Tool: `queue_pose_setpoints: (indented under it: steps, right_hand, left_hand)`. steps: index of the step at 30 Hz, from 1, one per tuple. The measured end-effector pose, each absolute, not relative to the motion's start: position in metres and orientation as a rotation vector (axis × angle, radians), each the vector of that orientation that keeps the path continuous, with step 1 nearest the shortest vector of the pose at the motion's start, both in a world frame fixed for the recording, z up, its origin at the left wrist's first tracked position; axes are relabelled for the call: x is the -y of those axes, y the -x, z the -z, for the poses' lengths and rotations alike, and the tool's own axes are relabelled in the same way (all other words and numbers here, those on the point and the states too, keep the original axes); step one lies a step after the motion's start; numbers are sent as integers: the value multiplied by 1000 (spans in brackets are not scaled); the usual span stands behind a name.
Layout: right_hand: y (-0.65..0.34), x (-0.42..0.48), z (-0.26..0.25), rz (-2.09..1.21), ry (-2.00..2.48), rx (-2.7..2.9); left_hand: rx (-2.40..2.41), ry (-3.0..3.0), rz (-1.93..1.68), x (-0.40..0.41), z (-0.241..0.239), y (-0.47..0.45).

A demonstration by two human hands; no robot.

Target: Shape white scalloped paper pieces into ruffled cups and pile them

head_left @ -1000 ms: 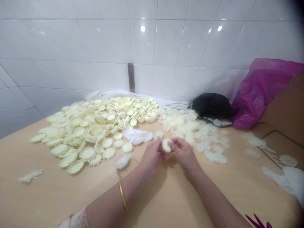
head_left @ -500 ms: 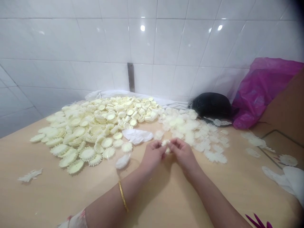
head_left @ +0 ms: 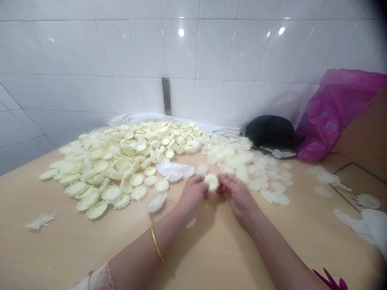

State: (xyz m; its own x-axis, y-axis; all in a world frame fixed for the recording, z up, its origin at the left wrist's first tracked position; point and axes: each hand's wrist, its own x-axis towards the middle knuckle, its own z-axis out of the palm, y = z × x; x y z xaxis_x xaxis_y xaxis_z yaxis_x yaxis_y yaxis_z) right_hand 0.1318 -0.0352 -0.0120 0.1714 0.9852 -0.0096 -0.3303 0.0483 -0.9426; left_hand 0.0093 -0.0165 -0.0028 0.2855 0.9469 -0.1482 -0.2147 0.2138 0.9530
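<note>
Apparently pinching a pale flower by its edge with the left hand — likely to spare its petals — above the table near the heap, with the right hand curled just beside, any grip there impossible to tell.

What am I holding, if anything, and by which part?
A pale toothed disc, pinched at its edge by the left hand; whether the right hand also grips it cannot be told.
</note>
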Motion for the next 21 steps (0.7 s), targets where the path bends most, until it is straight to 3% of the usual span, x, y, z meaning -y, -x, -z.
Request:
queue_pose_setpoints:
  steps: [6,12,15,21]
  right_hand:
    - [-139,36,11,-1331,1032,945]
    - [-130,42,6,-755,1243,1250]
    - [-124,44,5,-617,1286,1233]
    - [-124,40,7,-952,1129,1051]
  left_hand:
    - [-870,-1129,-991,18,-1,-8]
    - [-857,-1191,-994,20,3,-9]
    - [-818,-1201,-1037,20,3,-10]
    - [-792,-1088,-986,20,6,-11]
